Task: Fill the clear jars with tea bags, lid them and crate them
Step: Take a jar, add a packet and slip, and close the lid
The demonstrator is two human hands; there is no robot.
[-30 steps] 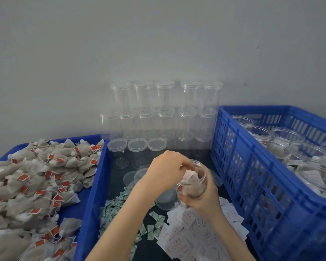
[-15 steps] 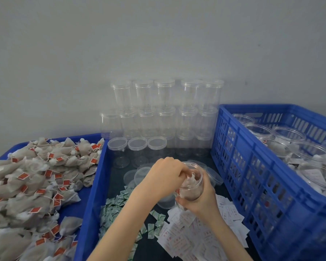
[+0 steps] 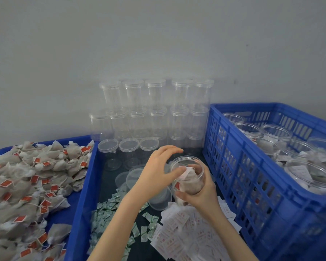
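Plain grey wall (image 3: 158,34) behind; dark worktop (image 3: 109,185) below, crowded with containers. Right hand (image 3: 199,198) cupped from below and behind around an open clear jar (image 3: 188,178), fingers curled on its wall, jar tilted toward the camera and raised over the worktop. Left hand (image 3: 158,172) poised at the jar's mouth, fingers arched and spread above the rim, thumb against the jar's near side, nothing gripped. Both forearms bare, rising from the bottom edge. Inside the jar: tea bags (image 3: 190,183) with a red tag and a slip of white paper. At left, a blue tray (image 3: 79,213) heaped with loose mesh tea bags (image 3: 26,181) bearing red tags. At centre back, stacked empty lidded jars (image 3: 154,110) against the wall, three more just in front. Loose clear lids (image 3: 130,179) beside the left wrist. Small green sachets (image 3: 109,210) and white printed slips (image 3: 183,236) scattered beneath the arms. At right, a blue crate (image 3: 243,166) holding filled jars (image 3: 271,144).
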